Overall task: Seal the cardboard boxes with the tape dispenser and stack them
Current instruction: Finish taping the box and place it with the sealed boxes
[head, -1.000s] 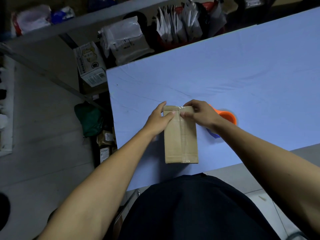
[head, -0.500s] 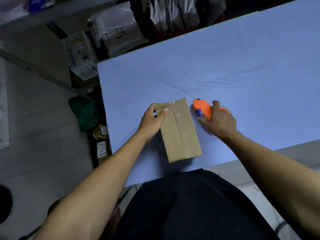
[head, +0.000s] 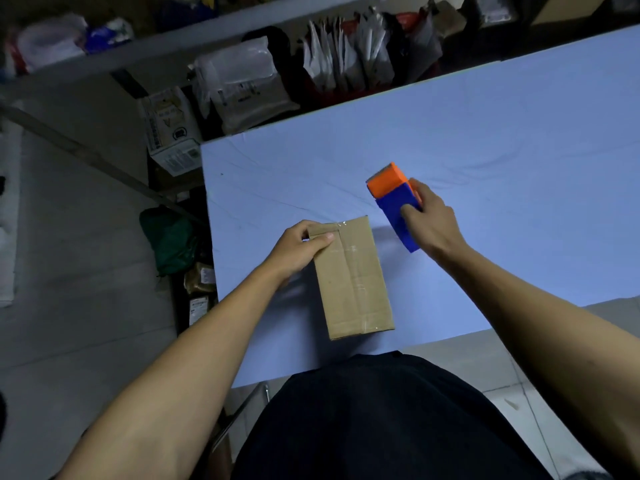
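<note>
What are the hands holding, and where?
Left hand grips the cardboard box at its far left corner; right hand grips the tape dispenser by its blue body.

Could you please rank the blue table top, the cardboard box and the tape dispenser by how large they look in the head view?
1. Blue table top, by far the largest.
2. Cardboard box, gripped by the left hand.
3. Tape dispenser, held in the right hand, clearly smallest.

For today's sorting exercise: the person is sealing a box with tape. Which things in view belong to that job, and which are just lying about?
Belong to the job:
box, held by the left hand
tape dispenser, gripped by the right hand
table, the work surface

Lying about:
bagged parcels beyond the table
printed carton on the floor
green bag beside the table
</note>
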Motion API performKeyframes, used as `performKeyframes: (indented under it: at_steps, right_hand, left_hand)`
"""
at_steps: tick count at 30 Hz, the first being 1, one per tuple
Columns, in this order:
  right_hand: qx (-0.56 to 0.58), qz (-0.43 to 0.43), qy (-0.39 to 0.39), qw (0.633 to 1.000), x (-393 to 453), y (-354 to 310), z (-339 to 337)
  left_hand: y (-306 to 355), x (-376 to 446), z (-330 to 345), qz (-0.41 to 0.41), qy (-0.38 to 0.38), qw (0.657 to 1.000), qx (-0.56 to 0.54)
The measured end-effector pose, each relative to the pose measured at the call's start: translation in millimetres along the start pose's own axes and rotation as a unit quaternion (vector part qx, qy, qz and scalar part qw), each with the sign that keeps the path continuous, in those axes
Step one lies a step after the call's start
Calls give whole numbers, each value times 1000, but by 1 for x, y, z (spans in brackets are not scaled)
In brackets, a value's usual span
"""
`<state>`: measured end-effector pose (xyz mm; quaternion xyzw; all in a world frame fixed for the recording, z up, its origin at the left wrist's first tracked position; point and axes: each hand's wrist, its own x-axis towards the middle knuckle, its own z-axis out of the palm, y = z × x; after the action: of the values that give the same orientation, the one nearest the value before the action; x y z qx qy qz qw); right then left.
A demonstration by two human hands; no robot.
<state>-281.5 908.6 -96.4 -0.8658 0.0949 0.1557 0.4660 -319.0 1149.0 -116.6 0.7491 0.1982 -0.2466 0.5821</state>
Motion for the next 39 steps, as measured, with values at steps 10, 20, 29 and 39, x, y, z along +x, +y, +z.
performKeyframes:
  at_steps: [10, 20, 29, 39]
  right_hand:
    - [-21, -74, -35, 996, -8, -46, -9]
    - [-122, -209, -58, 969, -6, -64, -24]
    - [-223, -290, -45, 929, 5, -66, -41]
    - [-284, -304, -81, 906, 30, -60, -46]
  left_hand:
    - [69, 0, -13, 98, 128, 987, 16]
    - [118, -3, -8, 20, -20, 996, -84]
    - [125, 0, -10, 38, 5, 999, -29]
    - [125, 0, -7, 54, 66, 996, 9]
